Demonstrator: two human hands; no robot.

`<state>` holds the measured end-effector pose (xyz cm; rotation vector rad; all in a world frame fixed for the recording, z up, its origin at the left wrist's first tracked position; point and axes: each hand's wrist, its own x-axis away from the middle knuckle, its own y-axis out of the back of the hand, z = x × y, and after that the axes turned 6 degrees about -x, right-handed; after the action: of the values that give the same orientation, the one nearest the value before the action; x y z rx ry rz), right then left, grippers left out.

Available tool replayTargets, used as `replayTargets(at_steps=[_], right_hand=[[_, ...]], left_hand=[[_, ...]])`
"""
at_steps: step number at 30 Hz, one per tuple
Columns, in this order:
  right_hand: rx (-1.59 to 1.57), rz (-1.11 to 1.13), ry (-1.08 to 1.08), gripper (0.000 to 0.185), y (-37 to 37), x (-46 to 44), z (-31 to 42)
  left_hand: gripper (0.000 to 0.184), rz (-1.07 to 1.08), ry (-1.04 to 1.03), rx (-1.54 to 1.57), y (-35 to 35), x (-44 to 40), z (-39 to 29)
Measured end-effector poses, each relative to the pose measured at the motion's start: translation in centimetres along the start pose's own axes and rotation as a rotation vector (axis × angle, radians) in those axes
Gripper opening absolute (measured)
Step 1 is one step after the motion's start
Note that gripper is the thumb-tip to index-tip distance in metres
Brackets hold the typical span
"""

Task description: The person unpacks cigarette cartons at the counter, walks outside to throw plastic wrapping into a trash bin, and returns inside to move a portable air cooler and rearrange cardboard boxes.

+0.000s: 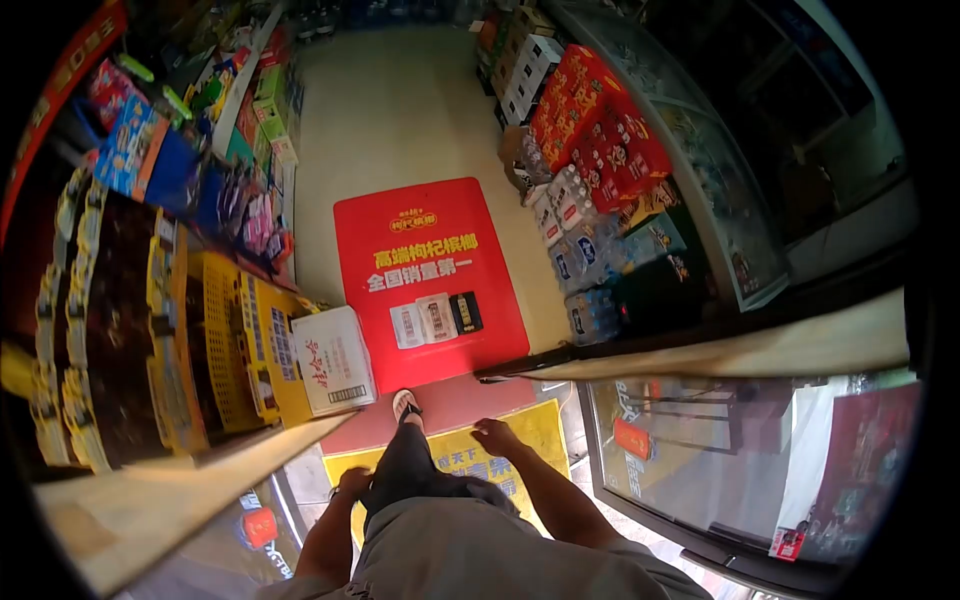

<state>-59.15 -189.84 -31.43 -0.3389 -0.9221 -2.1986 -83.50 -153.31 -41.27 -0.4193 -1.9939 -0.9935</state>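
My left hand [352, 483] hangs low beside my left thigh; it is small and dark, and I cannot make out its fingers. On the other side, my right hand [494, 438] hangs over the yellow mat [545, 440], fingers loosely bent and apart, nothing visible in it. One sandalled foot [406, 405] is forward, near the edge of a red floor mat [430, 225] with yellow and white lettering and pictured packets. A white carton [335, 360] with red lettering stands left of that mat. Neither hand touches any goods.
Yellow crates [215, 330] and shelves of colourful packets [255, 215] line the left. At right are bottle packs [585, 255], stacked red boxes [610, 130] and a glass display case [725, 190]. Glass doors [690, 430] flank the doorway. The tiled floor [385, 100] runs deeper inside.
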Motion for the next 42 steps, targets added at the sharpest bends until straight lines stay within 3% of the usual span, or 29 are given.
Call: replayTargets(at_steps=[1, 2, 3, 4, 6, 8, 10, 12, 13, 14, 15, 16, 17, 18, 20, 22, 23, 30, 32, 34, 36, 37, 38, 39, 41, 42], right_hand=[[0.046, 0.041, 0.091, 0.036, 0.5, -2.7, 1.9], [0.081, 0.081, 0.185, 0.036, 0.9, -5.3, 3.3], [0.066, 0.069, 0.171, 0.035, 2.6, -7.1, 6.0], [0.053, 0.054, 0.161, 0.035, 4.9, -9.3, 8.9], [0.069, -0.152, 0.203, 0.033, 8.2, -14.4, 10.1], [-0.078, -0.154, 0.01, 0.033, 14.4, -18.7, 11.6], [-0.364, -0.227, -0.184, 0.033, 17.9, -24.3, 7.3], [-0.03, -0.487, -0.029, 0.032, 21.6, -26.9, 3.9], [0.157, -0.418, -0.077, 0.032, 23.3, -28.2, 2.5], [0.348, -0.337, -0.127, 0.033, 25.0, -29.1, 0.9], [0.535, -0.113, -0.116, 0.036, 26.7, -30.3, -0.9], [0.45, -0.028, -0.22, 0.038, 26.0, -32.3, -5.4], [0.444, -0.101, -0.302, 0.041, 25.9, -32.6, -7.1], [0.368, 0.044, -0.38, 0.044, 29.4, -31.7, -4.1], [0.384, 0.194, -0.462, 0.045, 30.7, -33.0, -5.9], [0.234, 0.147, -0.539, 0.046, 36.3, -34.2, -1.8], [0.25, 0.185, -0.552, 0.046, 38.3, -36.1, -1.1], [0.401, 0.141, -0.343, 0.043, 51.7, -60.8, 1.3], [0.344, -0.05, -0.257, 0.042, 55.5, -68.9, 3.8], [0.208, -0.258, -0.152, 0.041, 59.5, -75.7, 8.6], [0.026, -0.309, -0.161, 0.04, 64.1, -80.1, 15.2], [-0.144, -0.334, -0.176, 0.039, 65.6, -81.5, 16.8], [-0.136, -0.324, -0.174, 0.039, 67.0, -83.2, 17.8], [-0.039, -0.289, -0.186, 0.039, 68.1, -85.1, 17.6], [0.137, -0.223, -0.129, 0.04, 69.4, -88.4, 15.2], [-0.012, -0.227, -0.34, 0.04, 69.9, -89.4, 15.3]], left_hand=[[0.046, -0.018, -0.317, -0.454, 4.7, -0.9, -2.9], [0.039, -0.262, -0.217, -0.19, 7.6, -2.4, -5.1], [0.035, -0.22, -0.314, -0.203, 11.8, -5.0, -6.8], [0.031, -0.377, -0.292, 0.053, 19.0, -2.6, -12.8], [0.035, -0.526, -0.252, 0.255, 26.8, -5.3, -17.5], [0.038, -0.427, -0.276, 0.495, 32.9, -10.0, -19.1], [0.038, -0.439, -0.284, 0.525, 38.5, -11.6, -21.5], [0.041, -0.439, -0.303, 0.424, 42.2, -13.8, -21.9], [0.039, -0.555, -0.368, -0.051, 43.4, -14.9, -21.4], [0.036, -0.505, -0.269, 0.1, 44.2, -15.0, -21.8], [0.032, -0.445, -0.332, -0.228, 44.1, -16.5, -19.5], [0.03, -0.475, -0.369, -0.519, 41.1, -20.9, -13.5], [0.029, -0.421, -0.43, -0.607, 40.7, -21.5, -11.3], [0.03, -0.148, 0.061, -0.194, 40.2, -20.6, -11.5], [0.03, -0.012, 0.052, -0.259, 41.6, -16.8, -12.4], [0.031, 0.233, 0.05, -0.367, 45.5, -16.3, -14.8], [0.029, 0.246, 0.051, -0.35, 47.5, -17.4, -16.7], [0.021, -0.38, -0.188, -0.071, 60.3, -30.8, -29.0], [0.017, -0.294, -0.002, 0.262, 67.2, -35.4, -34.2], [0.017, -0.334, -0.321, -0.185, 73.0, -43.8, -32.4], [0.019, -0.387, -0.222, 0.354, 77.5, -55.8, -27.4], [0.02, -0.458, -0.224, 0.299, 86.0, -53.8, -32.8], [0.021, -0.75, -0.53, 0.302, 89.9, -59.9, -30.3], [0.025, -0.575, -0.321, 0.795, 100.0, -56.1, -37.6], [0.031, -0.787, -0.463, 0.749, 117.1, -49.9, -46.9], [0.027, -0.964, -0.694, 0.832, 123.5, -49.1, -47.9]])
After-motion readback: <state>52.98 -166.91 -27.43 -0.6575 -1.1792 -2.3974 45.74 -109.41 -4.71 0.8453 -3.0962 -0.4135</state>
